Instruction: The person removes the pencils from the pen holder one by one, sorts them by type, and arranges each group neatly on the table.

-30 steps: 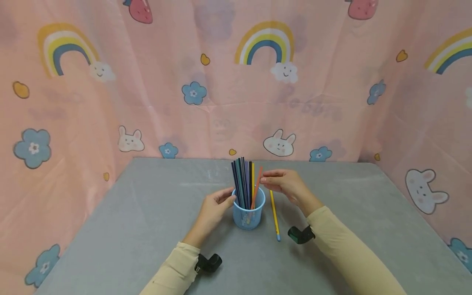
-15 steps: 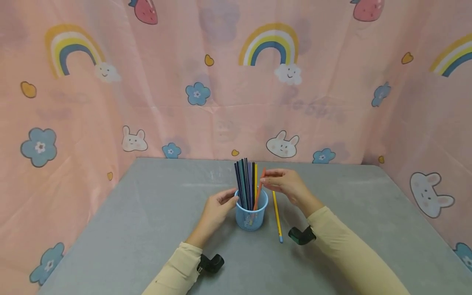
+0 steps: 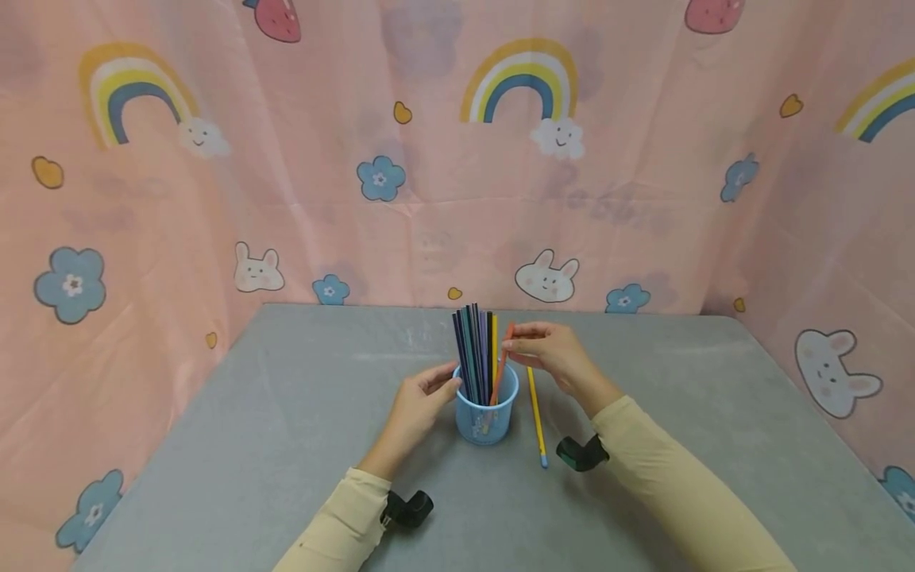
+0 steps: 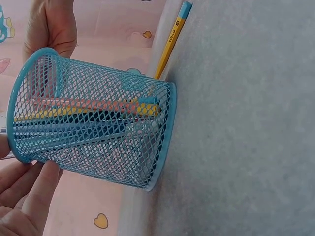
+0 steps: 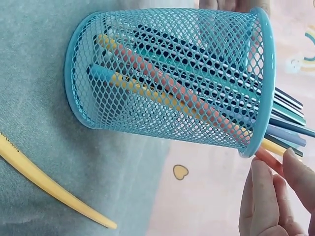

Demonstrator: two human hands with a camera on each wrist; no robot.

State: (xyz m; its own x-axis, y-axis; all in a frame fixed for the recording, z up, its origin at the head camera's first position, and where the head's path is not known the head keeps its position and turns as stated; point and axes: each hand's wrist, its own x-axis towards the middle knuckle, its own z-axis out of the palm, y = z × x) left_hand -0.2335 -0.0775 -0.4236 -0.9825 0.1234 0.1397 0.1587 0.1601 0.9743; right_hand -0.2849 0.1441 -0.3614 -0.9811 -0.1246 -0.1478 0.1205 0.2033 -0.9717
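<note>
A light blue mesh pencil cup stands upright on the grey table, holding several dark, teal and purple pencils and one yellow pencil. My left hand grips the cup's left rim, with fingers against the outer mesh in the left wrist view. On the other side, my right hand pinches the upper part of an orange pencil between thumb and fingertips. This pencil leans against the right inside of the cup, its yellow lower end seen through the mesh near the bottom.
Another yellow pencil with a blue end lies on the grey table, just right of the cup and below my right hand. A pink patterned curtain hangs behind the table and along both sides.
My right fingers have come slightly left and closed further around the top of the orange pencil. The left hand and the cup keep their places; the head view shifts a little.
</note>
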